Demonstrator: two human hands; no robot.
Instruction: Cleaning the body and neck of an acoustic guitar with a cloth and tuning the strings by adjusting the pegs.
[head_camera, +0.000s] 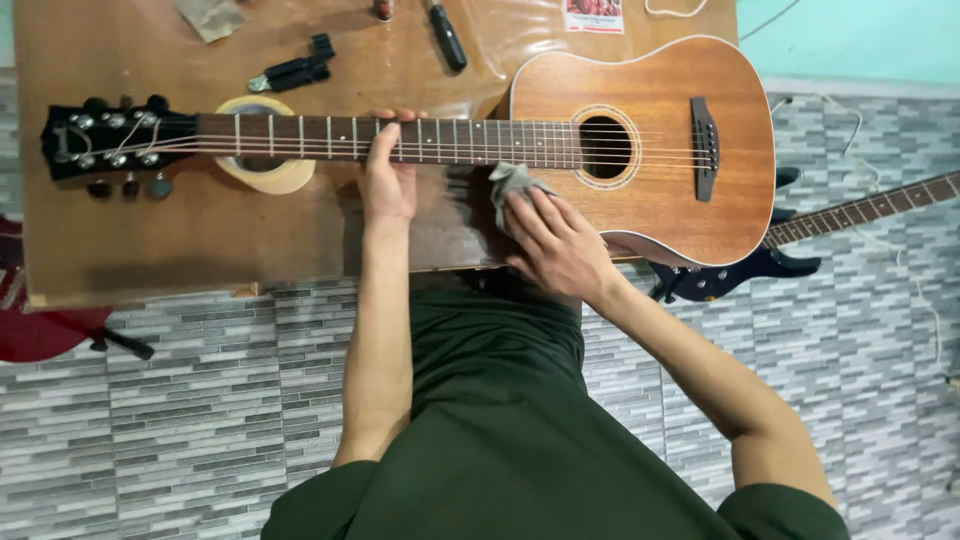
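A brown acoustic guitar (650, 100) lies flat on a wooden table (150, 240), headstock (110, 145) to the left. My left hand (388, 175) wraps around the neck near the middle frets, fingers curled over the far side. My right hand (555, 240) presses a small grey cloth (508, 182) against the near edge of the neck where it meets the body. The neck rests on a roll of tan tape (262, 170).
Black tools (295, 70) and a screwdriver (447, 37) lie on the table behind the neck. A dark electric guitar (790, 245) lies on the tiled floor at the right. A red object (30, 320) sits at the left edge.
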